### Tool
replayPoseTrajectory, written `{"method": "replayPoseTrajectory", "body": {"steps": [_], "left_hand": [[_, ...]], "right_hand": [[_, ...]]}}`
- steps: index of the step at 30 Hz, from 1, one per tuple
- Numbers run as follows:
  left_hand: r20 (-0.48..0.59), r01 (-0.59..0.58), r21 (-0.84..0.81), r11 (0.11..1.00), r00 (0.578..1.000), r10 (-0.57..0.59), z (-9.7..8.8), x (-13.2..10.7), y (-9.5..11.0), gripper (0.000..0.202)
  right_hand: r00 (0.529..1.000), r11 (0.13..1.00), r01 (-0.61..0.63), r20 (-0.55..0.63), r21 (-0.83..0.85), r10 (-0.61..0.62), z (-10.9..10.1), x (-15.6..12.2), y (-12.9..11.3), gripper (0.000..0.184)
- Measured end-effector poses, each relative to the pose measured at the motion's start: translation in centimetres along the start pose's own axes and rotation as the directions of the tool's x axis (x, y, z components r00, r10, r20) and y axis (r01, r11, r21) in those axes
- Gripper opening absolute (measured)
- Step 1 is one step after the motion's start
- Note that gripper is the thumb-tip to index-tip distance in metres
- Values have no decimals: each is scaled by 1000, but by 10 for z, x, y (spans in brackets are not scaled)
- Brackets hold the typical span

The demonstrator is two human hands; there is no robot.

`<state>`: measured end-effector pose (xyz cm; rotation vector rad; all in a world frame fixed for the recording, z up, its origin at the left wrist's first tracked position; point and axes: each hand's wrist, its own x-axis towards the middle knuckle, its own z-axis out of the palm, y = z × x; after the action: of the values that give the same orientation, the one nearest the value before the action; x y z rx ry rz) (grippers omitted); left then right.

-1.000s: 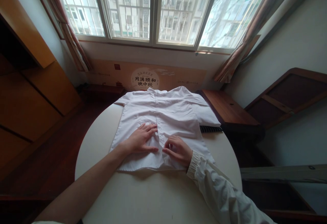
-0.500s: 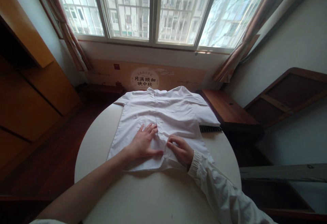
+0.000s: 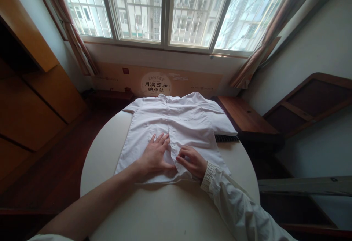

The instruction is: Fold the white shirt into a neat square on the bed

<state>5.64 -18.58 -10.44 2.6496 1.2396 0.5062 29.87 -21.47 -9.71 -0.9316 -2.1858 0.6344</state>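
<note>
A white button-up shirt [image 3: 189, 123] lies spread on the round white table [image 3: 154, 211], its collar at the far side and its hem towards me. My left hand [image 3: 156, 155] rests flat on the lower part of the shirt, fingers spread, left of the button placket. Just right of the placket, near the hem, my right hand [image 3: 191, 161] has its thumb and forefinger pinched on the edge of the shirt front. Its other fingers are curled in.
A black ribbed strip [image 3: 227, 138] shows under the shirt's right sleeve. Beyond the table stand a brown wooden cabinet [image 3: 244, 116] and a printed banner [image 3: 189, 81] below the barred windows. Wooden cupboards [image 3: 33, 112] are at the left.
My right hand has shifted slightly left with the placket edge, which now lies straighter near the hem. My left hand has stayed in place.
</note>
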Motion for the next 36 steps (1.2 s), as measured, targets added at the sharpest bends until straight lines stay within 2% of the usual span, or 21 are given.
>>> {"method": "replayPoseTrajectory", "body": {"steps": [4, 7, 11, 15, 17, 19, 21, 23, 25, 27, 29, 31, 33, 36], "left_hand": [[39, -40, -6, 999, 998, 40, -1, 1, -3, 126], [69, -60, -12, 998, 996, 60, 0, 2, -5, 124], [87, -93, -24, 995, 992, 94, -2, 1, -11, 120], [136, -149, -76, 986, 978, 158, -13, -1, -21, 119], [150, -181, -97, 979, 969, 195, -20, -1, -28, 111], [153, -179, -87, 980, 970, 191, -24, -1, -35, 93], [146, -124, -45, 991, 981, 129, -25, -1, -43, 77], [118, -54, 6, 999, 992, 53, -24, -1, -50, 77], [94, -21, 40, 999, 995, 17, -22, -2, -57, 88], [91, -31, 54, 998, 995, 26, -22, -5, -60, 97], [94, -52, 58, 997, 994, 47, -22, -10, -61, 98], [96, -65, 60, 996, 994, 59, -23, -17, -60, 98], [98, -65, 70, 995, 993, 58, -23, -27, -59, 97], [106, -59, 90, 994, 993, 50, -25, -42, -56, 97]], "right_hand": [[1000, 999, -6, 4, -50, 6, -2, 0, -2, 37], [1000, 997, 9, 19, -82, -8, -7, 0, -4, 31], [992, 989, 114, 69, -98, -107, -12, -2, -6, 23], [966, 972, 222, 154, -77, -209, -8, -4, -2, 32], [956, 969, 241, 183, -55, -228, -6, -5, 0, 36], [951, 967, 252, 193, -26, -243, -5, -5, 1, 38], [943, 963, 269, 201, 6, -265, -7, -5, 1, 36], [942, 960, 281, 188, 14, -279, -9, -4, 1, 33], [958, 966, 253, 152, -49, -243, -11, -4, 1, 38], [981, 969, 167, 130, -182, -145, -11, -4, 1, 55], [986, 944, 71, 163, -321, -19, -7, -7, 2, 73], [971, 912, 21, 225, -410, 79, -1, -10, 2, 87], [956, 893, 13, 267, -450, 121, 5, -15, 2, 94], [952, 889, 29, 282, -458, 115, 8, -22, 4, 99]]}}
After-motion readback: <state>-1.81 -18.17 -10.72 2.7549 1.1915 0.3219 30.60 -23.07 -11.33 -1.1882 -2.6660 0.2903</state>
